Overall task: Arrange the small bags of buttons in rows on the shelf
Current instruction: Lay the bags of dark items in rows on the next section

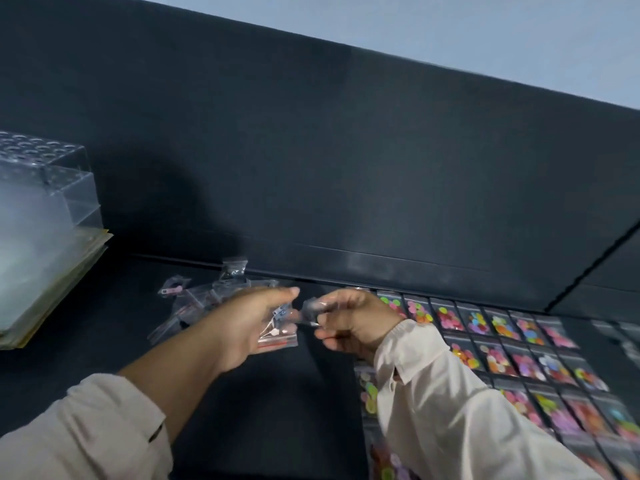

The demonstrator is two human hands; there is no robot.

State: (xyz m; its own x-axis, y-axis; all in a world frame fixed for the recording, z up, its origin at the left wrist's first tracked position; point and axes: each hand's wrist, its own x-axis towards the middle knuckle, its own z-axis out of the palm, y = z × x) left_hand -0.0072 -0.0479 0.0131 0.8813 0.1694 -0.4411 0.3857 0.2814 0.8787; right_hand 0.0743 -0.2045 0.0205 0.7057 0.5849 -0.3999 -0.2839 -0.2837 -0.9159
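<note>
I see bare dark shelf (284,403) in front of the loose pile of bags (194,299), open between my sleeves. Left of the pile there's a bare strip, then the clear acrylic rack (52,188) walls that side off. Right behind the pile, the back wall (346,185) closes it. Just right of the pile my left hand (249,323), gripping a red-striped bag (277,337), and right hand (353,320), pinching a small clear bag (310,308), crowd together. Beyond them, rows of button bags (502,341) cover the surface.

The right sleeve (450,410) covers part of the bag rows (502,341), which run off the right edge.
</note>
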